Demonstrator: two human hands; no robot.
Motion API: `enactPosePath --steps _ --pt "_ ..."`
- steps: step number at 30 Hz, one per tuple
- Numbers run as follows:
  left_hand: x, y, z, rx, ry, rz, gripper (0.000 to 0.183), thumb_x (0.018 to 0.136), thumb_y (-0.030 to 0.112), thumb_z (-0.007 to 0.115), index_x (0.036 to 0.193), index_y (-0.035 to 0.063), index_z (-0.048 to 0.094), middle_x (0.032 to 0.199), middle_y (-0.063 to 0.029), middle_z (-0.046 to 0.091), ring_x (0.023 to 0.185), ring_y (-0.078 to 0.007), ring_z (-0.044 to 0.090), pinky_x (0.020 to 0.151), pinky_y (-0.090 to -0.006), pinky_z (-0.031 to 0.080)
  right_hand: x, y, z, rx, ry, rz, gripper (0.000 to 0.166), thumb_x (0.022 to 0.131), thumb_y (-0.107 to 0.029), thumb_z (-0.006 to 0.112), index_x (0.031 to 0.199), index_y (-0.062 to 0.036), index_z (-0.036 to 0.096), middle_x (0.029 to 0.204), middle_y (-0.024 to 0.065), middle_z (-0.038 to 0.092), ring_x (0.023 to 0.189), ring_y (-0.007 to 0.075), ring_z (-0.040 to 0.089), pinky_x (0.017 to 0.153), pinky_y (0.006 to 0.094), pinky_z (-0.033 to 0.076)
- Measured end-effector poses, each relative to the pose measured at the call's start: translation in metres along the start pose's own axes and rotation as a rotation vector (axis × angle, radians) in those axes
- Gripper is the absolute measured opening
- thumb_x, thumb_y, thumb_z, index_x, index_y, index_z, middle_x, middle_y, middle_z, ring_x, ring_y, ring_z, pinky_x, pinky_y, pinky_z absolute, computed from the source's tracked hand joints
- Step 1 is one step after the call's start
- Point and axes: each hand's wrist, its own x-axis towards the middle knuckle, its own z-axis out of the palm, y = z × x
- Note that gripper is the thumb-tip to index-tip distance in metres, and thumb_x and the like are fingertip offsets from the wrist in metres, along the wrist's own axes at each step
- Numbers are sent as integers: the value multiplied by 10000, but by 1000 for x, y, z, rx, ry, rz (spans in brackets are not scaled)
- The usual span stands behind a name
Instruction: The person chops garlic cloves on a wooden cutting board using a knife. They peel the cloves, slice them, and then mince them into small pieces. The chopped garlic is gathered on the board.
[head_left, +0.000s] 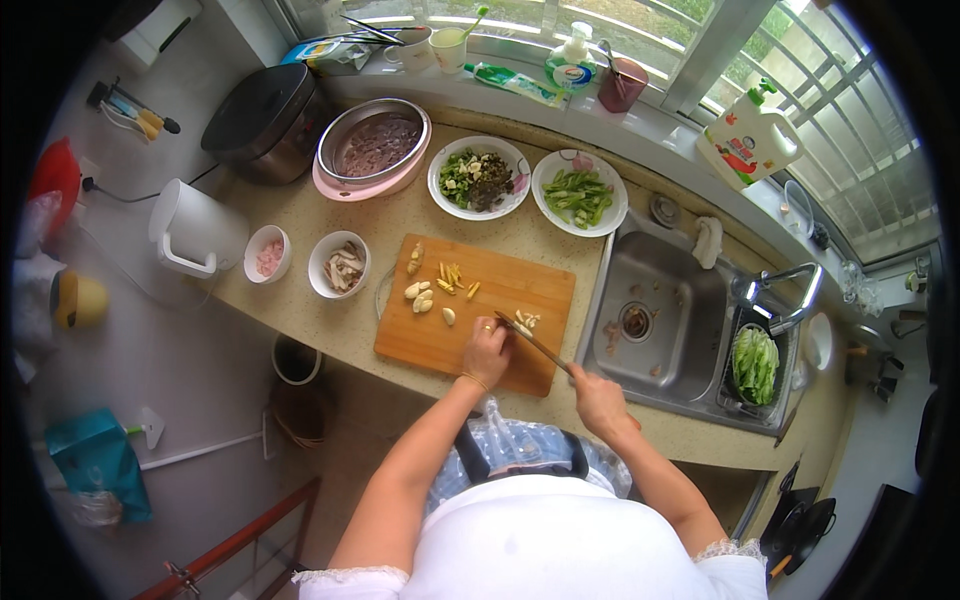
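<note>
My right hand (598, 397) is closed round the handle of a kitchen knife (536, 343), its blade reaching over the wooden cutting board (450, 341). Beside the blade, my left hand (489, 346) rests on the board with its fingers bent; whatever lies under the fingertips is hidden. Chopped garlic (528, 321) lies just beyond the blade. Farther left are peeled garlic cloves (422, 301), a single clove (448, 316), a piece of ginger (415, 256) and yellow ginger strips (450, 276).
Left of the board stand a bowl of sliced mushrooms (343, 270) and a bowl of pink meat (267, 255). Behind are a metal bowl (330, 169), a plate of chopped greens (437, 196) and a plate of green peppers (577, 196). A steel sink (675, 315) adjoins on the right.
</note>
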Motion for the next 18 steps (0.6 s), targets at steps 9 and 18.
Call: enactPosePath --steps 9,18 --pt "-1 -8 -1 9 -18 40 100 715 50 603 813 55 580 923 -87 582 954 -285 529 704 -393 499 16 3 12 57 -55 10 374 805 -40 459 1173 -96 495 773 199 627 702 384 615 607 470 481" --pt "-3 -12 1 54 -18 56 128 710 31 602 832 67 588 955 -74 591 992 -272 531 702 -374 508 17 5 17 3 -50 -17 386 787 -33 460 1168 -85 500 760 204 623 688 388 614 596 472 481"
